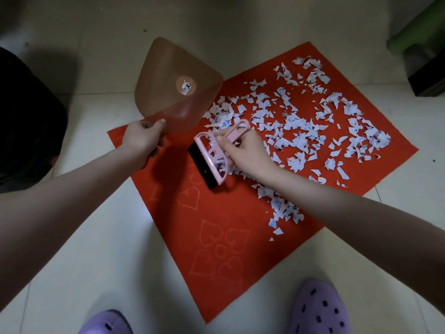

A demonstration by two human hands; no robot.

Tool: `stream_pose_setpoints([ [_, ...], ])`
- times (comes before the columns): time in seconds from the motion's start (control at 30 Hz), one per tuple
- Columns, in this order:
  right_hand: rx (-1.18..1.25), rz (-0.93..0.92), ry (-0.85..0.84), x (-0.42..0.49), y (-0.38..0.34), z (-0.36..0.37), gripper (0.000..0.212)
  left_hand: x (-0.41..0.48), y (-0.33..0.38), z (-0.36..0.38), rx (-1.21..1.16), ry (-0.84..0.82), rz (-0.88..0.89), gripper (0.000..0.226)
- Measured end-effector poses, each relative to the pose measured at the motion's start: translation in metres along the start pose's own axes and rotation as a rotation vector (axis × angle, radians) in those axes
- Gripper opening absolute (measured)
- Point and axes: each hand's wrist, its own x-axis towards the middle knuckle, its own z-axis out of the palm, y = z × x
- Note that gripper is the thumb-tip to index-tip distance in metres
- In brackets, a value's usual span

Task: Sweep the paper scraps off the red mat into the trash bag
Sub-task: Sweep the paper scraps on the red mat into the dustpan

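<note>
A red mat [216,213] with faint heart outlines lies on the tiled floor. Many pale blue-white paper scraps [301,121] cover its far and right half. My left hand [142,138] grips the edge of a translucent pink dustpan [175,85], lifted and tilted over the mat's left corner, with one scrap stuck inside it. My right hand [243,150] grips the handle of a small pink brush [212,160] with black bristles, which touches the mat at the left edge of the scraps. The black trash bag [26,121] sits on the floor at far left.
Two purple slippers [317,309] show at the bottom edge, near the mat's front corner. A green and dark object [423,56] stands at the far right. Pale floor tiles [101,237] surround the mat.
</note>
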Motion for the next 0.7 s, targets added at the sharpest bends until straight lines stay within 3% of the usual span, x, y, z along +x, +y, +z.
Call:
stream_pose_setpoints([
  [0.13,-0.136,0.047,-0.003,0.002,0.008,-0.003,0.015,0.000,-0.001,-0.003,-0.032,-0.007,-0.011,0.033],
  [0.37,-0.080,0.027,0.301,0.003,0.009,-0.049,0.015,0.005,-0.006,-0.005,-0.030,-0.014,-0.016,0.032],
  [0.5,0.041,0.028,0.261,0.013,-0.002,-0.027,0.011,0.007,-0.005,-0.001,-0.062,0.002,-0.012,0.032],
  [0.7,0.039,0.037,0.147,0.035,-0.003,0.008,0.013,0.008,-0.003,0.000,-0.111,0.021,-0.032,0.030],
])
